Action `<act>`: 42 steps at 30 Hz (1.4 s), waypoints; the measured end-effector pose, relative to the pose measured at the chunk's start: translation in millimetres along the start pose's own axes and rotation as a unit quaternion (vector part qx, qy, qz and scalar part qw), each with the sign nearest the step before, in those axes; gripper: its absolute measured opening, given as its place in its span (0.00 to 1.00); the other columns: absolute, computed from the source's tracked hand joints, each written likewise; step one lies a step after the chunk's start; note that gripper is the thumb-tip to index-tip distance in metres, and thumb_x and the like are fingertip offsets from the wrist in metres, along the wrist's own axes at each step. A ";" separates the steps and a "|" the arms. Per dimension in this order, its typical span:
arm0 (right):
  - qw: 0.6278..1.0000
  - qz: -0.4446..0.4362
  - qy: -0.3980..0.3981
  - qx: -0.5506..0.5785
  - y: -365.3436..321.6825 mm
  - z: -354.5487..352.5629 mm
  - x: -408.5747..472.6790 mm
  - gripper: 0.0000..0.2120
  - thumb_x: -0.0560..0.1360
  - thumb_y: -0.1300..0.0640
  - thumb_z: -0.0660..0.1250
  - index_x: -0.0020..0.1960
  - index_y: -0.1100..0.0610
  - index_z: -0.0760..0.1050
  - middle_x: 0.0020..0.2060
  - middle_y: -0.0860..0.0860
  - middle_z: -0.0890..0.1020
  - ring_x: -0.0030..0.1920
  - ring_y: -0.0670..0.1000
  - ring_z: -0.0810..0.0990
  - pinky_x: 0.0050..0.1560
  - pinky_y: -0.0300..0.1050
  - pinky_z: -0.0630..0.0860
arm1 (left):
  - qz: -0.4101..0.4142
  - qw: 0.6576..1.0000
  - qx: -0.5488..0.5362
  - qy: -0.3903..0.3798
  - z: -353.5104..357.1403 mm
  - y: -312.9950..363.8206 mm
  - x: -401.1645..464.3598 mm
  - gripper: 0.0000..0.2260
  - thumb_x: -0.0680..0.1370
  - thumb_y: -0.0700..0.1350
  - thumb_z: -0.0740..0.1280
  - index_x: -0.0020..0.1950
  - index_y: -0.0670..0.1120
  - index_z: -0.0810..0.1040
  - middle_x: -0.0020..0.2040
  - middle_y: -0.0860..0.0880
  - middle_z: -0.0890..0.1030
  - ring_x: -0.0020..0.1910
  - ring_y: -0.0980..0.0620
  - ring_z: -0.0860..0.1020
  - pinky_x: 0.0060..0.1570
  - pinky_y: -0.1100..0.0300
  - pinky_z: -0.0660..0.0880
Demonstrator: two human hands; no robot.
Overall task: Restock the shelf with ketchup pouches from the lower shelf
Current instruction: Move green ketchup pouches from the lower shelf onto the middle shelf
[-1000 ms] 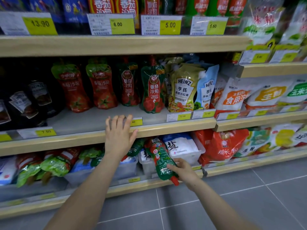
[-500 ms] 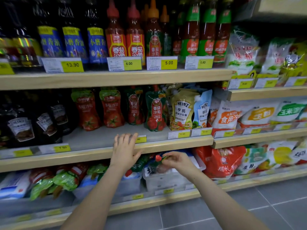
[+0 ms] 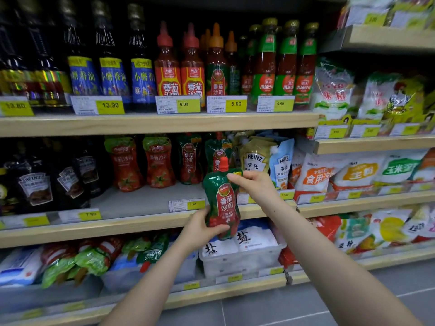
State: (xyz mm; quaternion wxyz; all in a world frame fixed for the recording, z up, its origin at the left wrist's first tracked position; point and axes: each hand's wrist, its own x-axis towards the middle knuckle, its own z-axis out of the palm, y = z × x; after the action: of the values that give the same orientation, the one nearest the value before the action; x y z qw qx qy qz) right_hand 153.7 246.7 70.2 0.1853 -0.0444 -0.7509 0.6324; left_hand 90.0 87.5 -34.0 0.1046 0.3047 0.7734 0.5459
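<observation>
1. As we look down at the shelving, we see a ketchup pouch [image 3: 221, 203] held upright in front of the middle shelf [image 3: 131, 203], its red cap pointing toward 12 o'clock.
2. We see the left hand [image 3: 200, 228] wrapped around the pouch's lower part from 9 o'clock, thumb across the front and fingers curled behind.
3. We see the right hand [image 3: 255, 185] at 2 o'clock from the pouch's middle, its fingertips [image 3: 231, 177] pinching the green upper corner just beside the cap.
4. Behind the held pouch, at 12 o'clock, we see a row of pouches [image 3: 160, 161] standing at the back of the middle shelf, red ones at the 9 o'clock end and dark green ones nearer the hands.
5. At 2 o'clock from the right hand we see Heinz pouches [image 3: 255, 156] leaning together.
6. Between that back row and the shelf's front edge, the board is bare, and we see a yellow price tag [image 3: 187, 204] just beside the left hand at 10 o'clock.
7. At 7 o'clock from the held pouch we see more ketchup pouches [image 3: 94, 257] lying flat on the lower shelf [image 3: 211, 295].
8. At 6 o'clock, below the pouch, we see white salt bags [image 3: 247, 238] in a clear bin [image 3: 235, 262].
</observation>
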 end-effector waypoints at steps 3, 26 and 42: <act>1.000 -0.003 -0.012 0.015 5.8 -2.8 0.8 0.07 0.72 0.52 0.70 0.39 0.55 0.82 0.36 0.47 0.84 0.38 0.44 0.82 0.40 0.35 0.78 | -0.030 0.998 -0.016 -0.060 -3.8 -1.7 -3.2 0.19 0.64 0.50 0.77 0.53 0.55 0.77 0.48 0.57 0.83 0.47 0.59 0.82 0.49 0.60 0.79; 0.999 0.039 0.019 0.017 39.3 5.5 -13.0 0.12 0.66 0.63 0.75 0.47 0.56 0.76 0.43 0.51 0.83 0.45 0.51 0.82 0.40 0.41 0.79 | 0.078 0.973 0.173 0.128 -24.7 -1.0 -1.5 0.27 0.64 0.68 0.67 0.57 0.55 0.76 0.52 0.60 0.78 0.52 0.61 0.76 0.56 0.60 0.71; 0.993 -0.048 0.036 -0.104 52.0 25.5 85.9 0.17 0.65 0.57 0.77 0.50 0.54 0.74 0.42 0.46 0.81 0.43 0.43 0.80 0.40 0.36 0.75 | 0.157 0.809 0.534 0.189 -78.8 -60.2 20.7 0.25 0.72 0.66 0.56 0.58 0.49 0.74 0.47 0.51 0.75 0.46 0.48 0.73 0.46 0.53 0.66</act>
State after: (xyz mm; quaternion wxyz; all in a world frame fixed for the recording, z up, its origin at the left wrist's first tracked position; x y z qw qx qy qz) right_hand 56.8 259.0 35.6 0.2371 -0.0503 -0.8064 0.5394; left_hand 13.1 25.0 -55.1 -0.3099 0.3208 0.8892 0.1020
